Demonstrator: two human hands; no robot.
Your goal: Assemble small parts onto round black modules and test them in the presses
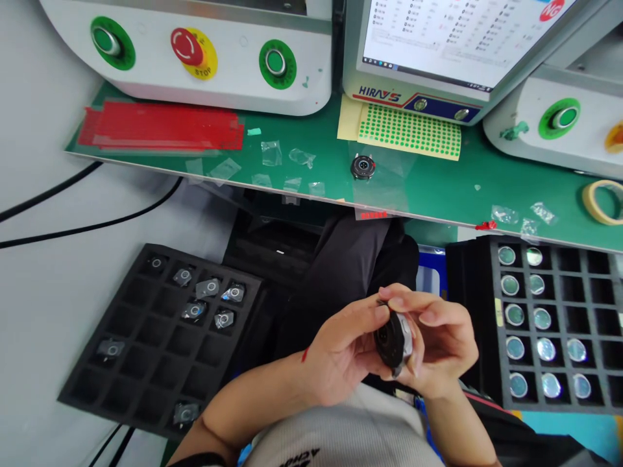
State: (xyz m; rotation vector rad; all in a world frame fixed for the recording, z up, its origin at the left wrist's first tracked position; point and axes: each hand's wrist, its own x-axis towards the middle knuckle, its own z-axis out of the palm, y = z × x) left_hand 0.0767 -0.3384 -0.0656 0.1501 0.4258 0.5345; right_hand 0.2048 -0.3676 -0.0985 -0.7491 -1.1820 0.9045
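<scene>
A round, dark watch case with a silvery side is held up in front of my body, tilted on edge. My left hand grips it from the left, with the thumb at its upper rim. From the other side my right hand closes round it, thumb and fingertips near the top edge. Where the fingertips of both hands meet, I cannot make out any small part. Another watch case lies back side up on the green bench, with a red mark on it.
A black tray at left carries several wrapped watch parts; another tray at right holds round discs. On the bench lie red strips, green dot stickers, film scraps and a tape roll. Machine buttons and a monitor stand behind.
</scene>
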